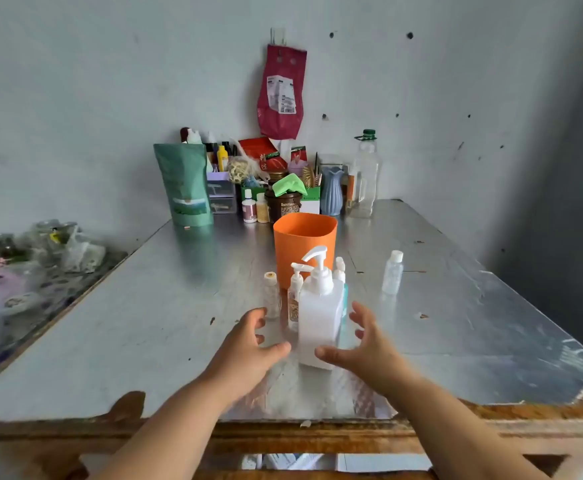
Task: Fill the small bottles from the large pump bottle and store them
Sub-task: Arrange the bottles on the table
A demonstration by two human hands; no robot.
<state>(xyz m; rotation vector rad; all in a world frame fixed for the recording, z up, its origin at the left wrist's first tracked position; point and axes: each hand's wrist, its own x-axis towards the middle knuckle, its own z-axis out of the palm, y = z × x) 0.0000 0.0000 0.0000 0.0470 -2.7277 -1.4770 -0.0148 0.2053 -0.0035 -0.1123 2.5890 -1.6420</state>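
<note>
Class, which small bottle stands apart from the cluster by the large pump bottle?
The clear white-capped bottle, standing alone right of the orange cup; others crowd together.

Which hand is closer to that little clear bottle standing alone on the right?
The right hand. It hovers in front of and left of the clear bottle; the left hand is farther, beyond the big pump bottle.

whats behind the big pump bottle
A smaller pump bottle shows at its left, a white bottle top at its right, and an orange tub stands farther back. The big pump bottle covers part of each and whatever else is there.
</note>
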